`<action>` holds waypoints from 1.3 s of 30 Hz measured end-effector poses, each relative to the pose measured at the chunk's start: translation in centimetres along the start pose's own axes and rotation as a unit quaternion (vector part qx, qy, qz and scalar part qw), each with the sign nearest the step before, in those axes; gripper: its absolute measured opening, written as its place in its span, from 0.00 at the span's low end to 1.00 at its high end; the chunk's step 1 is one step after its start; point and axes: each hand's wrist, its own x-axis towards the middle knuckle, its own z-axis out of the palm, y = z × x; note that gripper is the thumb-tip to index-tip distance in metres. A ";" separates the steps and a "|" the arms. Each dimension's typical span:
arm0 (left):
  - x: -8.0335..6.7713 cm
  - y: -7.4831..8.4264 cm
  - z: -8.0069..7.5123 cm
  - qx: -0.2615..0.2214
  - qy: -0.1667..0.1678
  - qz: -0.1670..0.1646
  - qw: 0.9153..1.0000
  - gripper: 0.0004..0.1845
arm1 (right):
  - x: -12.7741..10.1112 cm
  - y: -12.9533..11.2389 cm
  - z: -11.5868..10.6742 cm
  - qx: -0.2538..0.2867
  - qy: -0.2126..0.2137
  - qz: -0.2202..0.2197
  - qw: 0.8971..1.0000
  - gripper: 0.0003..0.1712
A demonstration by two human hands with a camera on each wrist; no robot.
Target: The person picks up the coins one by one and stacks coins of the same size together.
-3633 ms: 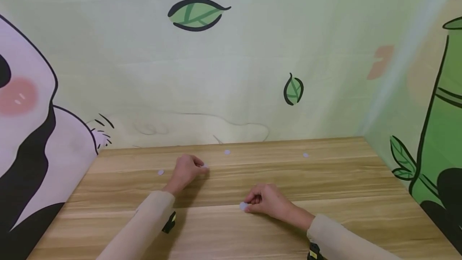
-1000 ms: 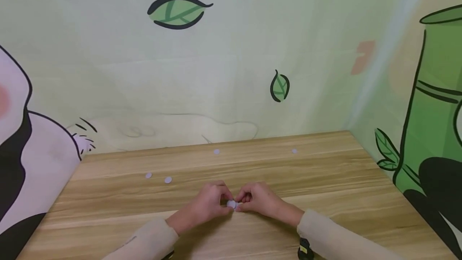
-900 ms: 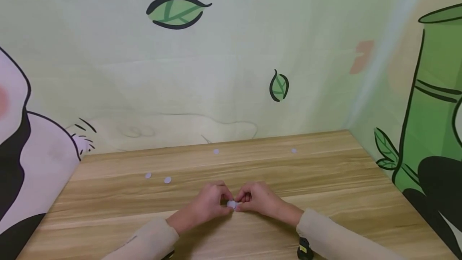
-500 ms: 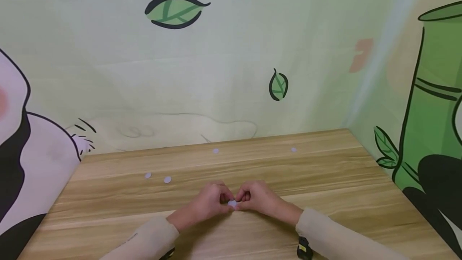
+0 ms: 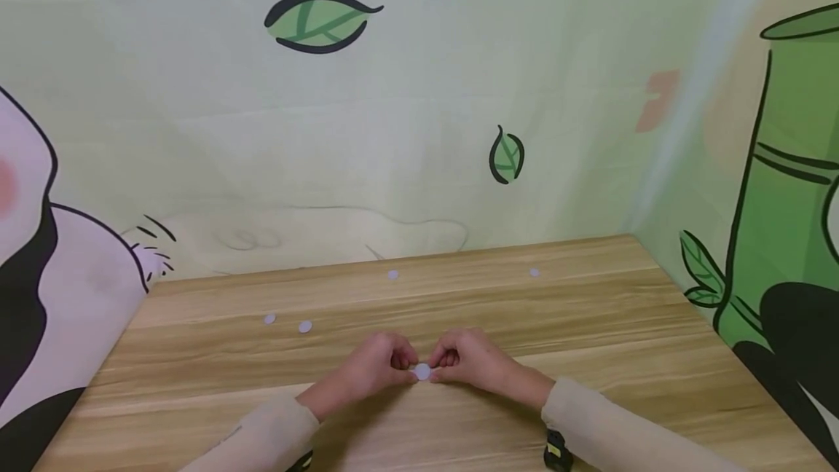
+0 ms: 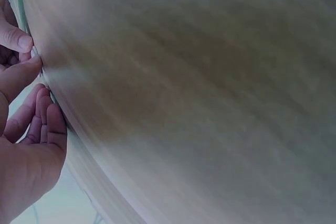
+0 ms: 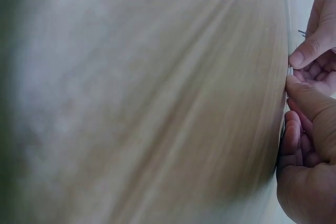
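Pinching a small pale disc (image 5: 422,371) between thumb and forefinger, the left hand (image 5: 376,370) and the right hand (image 5: 473,365) meet fingertip to fingertip low over the worktop (image 5: 590,326), near its front middle. Both hands have their other fingers curled in toward the palms, and the disc sits right in the gap where the two thumbs come together, at or just above the wooden surface. In the left wrist view the curled fingers (image 6: 39,124) lie against the wood, and the disc shows only as a thin pale edge there. Beige sleeves (image 5: 262,439) cover both forearms. Further back on the worktop lie four more pale discs: two close together on the left (image 5: 304,326), one near the back edge in the middle (image 5: 392,275), and one well apart on the back right (image 5: 534,272). Behind the worktop hangs a pale green backdrop (image 5: 419,108) with drawn leaves, bamboo on the right and part of a panda on the left.
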 end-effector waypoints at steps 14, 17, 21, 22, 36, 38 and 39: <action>-0.2 0.3 0.4 0.012 0.005 0.011 1.000 0.06 | 0.0 0.2 -0.1 -0.006 -0.003 -0.005 1.000 0.07; -0.2 0.2 0.6 0.016 0.009 0.009 1.000 0.06 | 0.0 0.2 -0.1 -0.008 -0.007 -0.005 1.000 0.07; -0.2 0.1 0.8 0.011 0.014 0.004 1.000 0.06 | 0.1 0.2 -0.1 -0.006 -0.013 -0.003 1.000 0.06; -0.3 0.0 0.8 0.008 0.015 0.002 1.000 0.07 | 0.1 0.2 -0.1 -0.005 -0.014 -0.004 1.000 0.06; -0.3 -0.1 1.0 -0.019 0.027 -0.013 0.999 0.07 | 0.2 0.0 -0.2 0.005 -0.019 -0.011 1.000 0.05; -0.3 0.0 1.0 -0.020 0.028 -0.015 0.999 0.07 | 0.2 0.0 -0.2 0.006 -0.020 -0.010 1.000 0.05; -0.3 0.0 1.0 -0.019 0.029 -0.015 0.999 0.07 | 0.2 0.0 -0.2 0.007 -0.021 -0.008 1.000 0.05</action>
